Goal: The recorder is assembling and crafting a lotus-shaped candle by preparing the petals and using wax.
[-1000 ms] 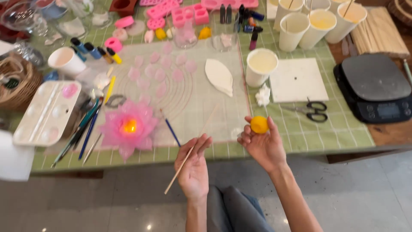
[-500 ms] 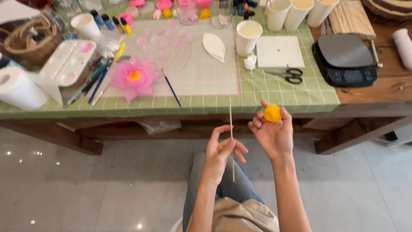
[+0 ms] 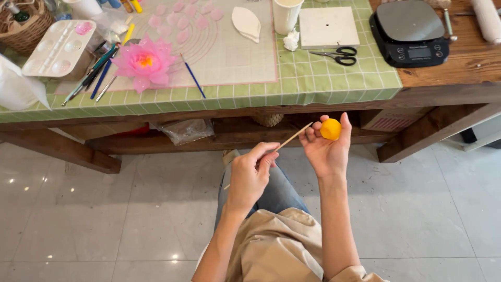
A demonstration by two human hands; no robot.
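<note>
Below the green checked table edge (image 3: 313,86), with its pink flower (image 3: 142,61) and scissors (image 3: 334,54) well apart, your right hand (image 3: 326,149) is cradling a small round orange ball (image 3: 331,129) (smooth-looking) while your left hand (image 3: 249,175) is pinching a thin wooden stick (image 3: 292,137) angled toward it.

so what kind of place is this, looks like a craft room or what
Probably a craft or hobby worktable. It carries a pink handmade lotus flower, a white plastic paint palette and a black digital scale, while the right hand holds a small yellow ball.
</note>
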